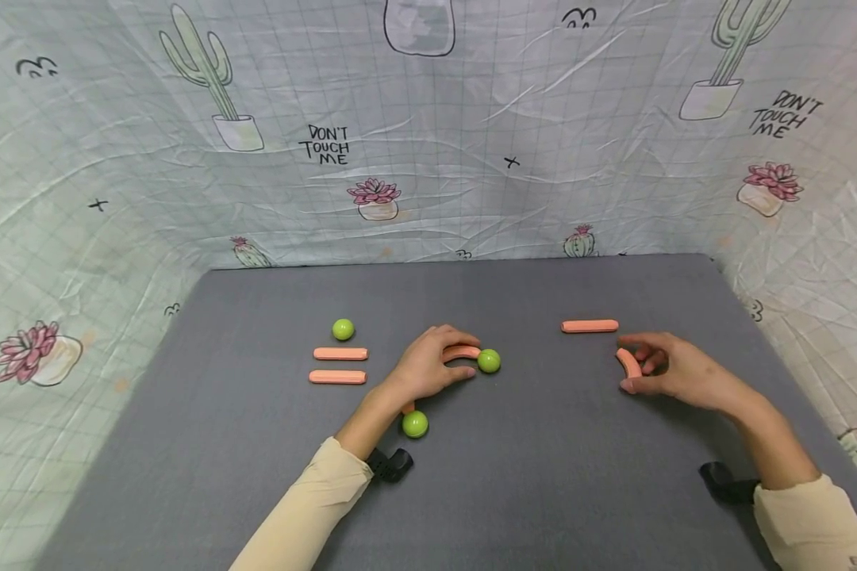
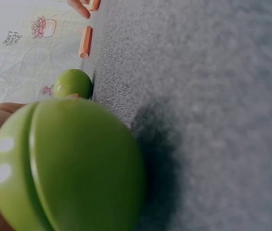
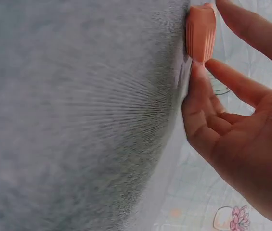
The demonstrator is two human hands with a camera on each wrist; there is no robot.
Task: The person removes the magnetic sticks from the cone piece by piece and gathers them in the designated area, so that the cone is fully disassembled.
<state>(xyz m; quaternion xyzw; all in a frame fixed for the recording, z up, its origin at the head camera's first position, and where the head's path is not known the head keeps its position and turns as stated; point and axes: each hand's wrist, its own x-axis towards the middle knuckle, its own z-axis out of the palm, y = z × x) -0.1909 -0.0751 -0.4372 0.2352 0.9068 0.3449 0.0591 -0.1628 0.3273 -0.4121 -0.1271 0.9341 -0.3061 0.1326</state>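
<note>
My left hand (image 1: 436, 363) lies over a curved orange piece (image 1: 461, 352). Its fingers run along the piece's far edge, and the thumb stays apart on the near side. A green ball (image 1: 489, 361) sits at that piece's right end. Under the left wrist, a grooved green ball (image 2: 73, 163) fills the left wrist view; beside it an orange piece (image 1: 408, 408) is mostly hidden by the arm. At the right, my right hand (image 1: 667, 366) pinches another curved orange piece (image 1: 628, 363) between thumb and index fingertip; the right wrist view shows its ridged side (image 3: 200, 36).
Left of the left hand are two straight orange bars, one (image 1: 340, 354) beyond the other (image 1: 337, 377), with a green ball (image 1: 343, 329) behind them. Another straight orange bar (image 1: 589, 326) lies near the right hand. A patterned cloth (image 1: 436, 214) encloses the grey tabletop (image 1: 528, 492).
</note>
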